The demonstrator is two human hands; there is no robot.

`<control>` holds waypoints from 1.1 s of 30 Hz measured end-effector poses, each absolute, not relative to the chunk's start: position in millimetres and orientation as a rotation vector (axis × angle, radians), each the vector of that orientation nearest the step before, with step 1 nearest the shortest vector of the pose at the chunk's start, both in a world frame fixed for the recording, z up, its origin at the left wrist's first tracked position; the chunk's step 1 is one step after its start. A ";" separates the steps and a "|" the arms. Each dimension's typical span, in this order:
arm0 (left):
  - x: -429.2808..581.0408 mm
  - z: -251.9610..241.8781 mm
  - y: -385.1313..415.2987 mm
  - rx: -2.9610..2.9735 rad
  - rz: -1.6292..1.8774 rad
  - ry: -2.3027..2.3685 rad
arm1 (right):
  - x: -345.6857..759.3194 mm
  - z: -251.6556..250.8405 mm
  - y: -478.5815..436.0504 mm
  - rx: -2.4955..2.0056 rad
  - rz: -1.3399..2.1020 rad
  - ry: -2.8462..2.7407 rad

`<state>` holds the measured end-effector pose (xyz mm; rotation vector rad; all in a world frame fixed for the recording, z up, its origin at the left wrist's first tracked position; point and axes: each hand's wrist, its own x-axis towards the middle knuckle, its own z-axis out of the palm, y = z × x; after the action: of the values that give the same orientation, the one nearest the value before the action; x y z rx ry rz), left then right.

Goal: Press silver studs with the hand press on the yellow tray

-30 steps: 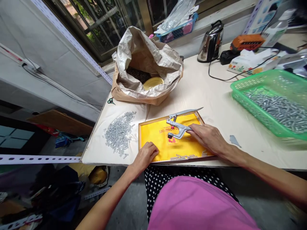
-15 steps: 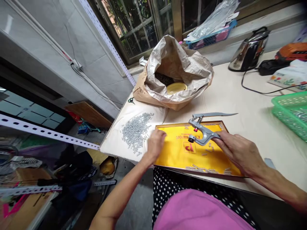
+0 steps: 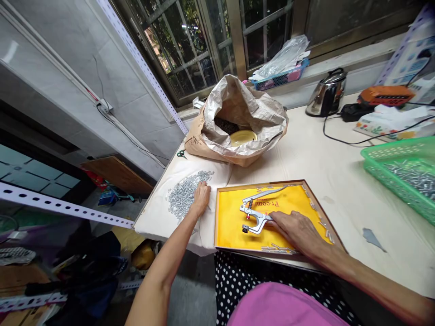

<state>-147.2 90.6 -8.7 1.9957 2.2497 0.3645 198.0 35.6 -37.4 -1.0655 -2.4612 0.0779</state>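
— Head view: the left hand [image 3: 201, 198] is on the pile of metal pins [image 3: 183, 195], fingers bent down. I cannot tell if they pinch any.

— The right hand [image 3: 295, 228] has its fingers lying loose and apart on the pliers [image 3: 254, 216] in the yellow tray [image 3: 228, 226]. I'd worry that a sweep sends pins off the bench [image 3: 306, 154] edge. The paper sack [image 3: 243, 120] crowds in behind.

Pale wooden table [image 3: 326, 149] stands against a barred window [image 3: 190, 40]; daylight and green leaves show through the panes. Grey tiled wall [image 3: 68, 54] at left, with a thin cable [image 3: 129, 133] running down it and a white perforated metal strip [image 3: 61, 206] crossing in front. Grey floor [image 3: 190, 294] below the table edge, dim and cluttered at left.
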 end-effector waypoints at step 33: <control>-101.5 30.0 -35.8 0.781 1.392 1.605 | 22.0 -0.1 63.5 -0.736 1.349 -2.132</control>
<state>-101.5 -35.8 30.0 0.7811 1.6046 1.3916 22.0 63.5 -0.1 -0.7360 -2.1322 1.3490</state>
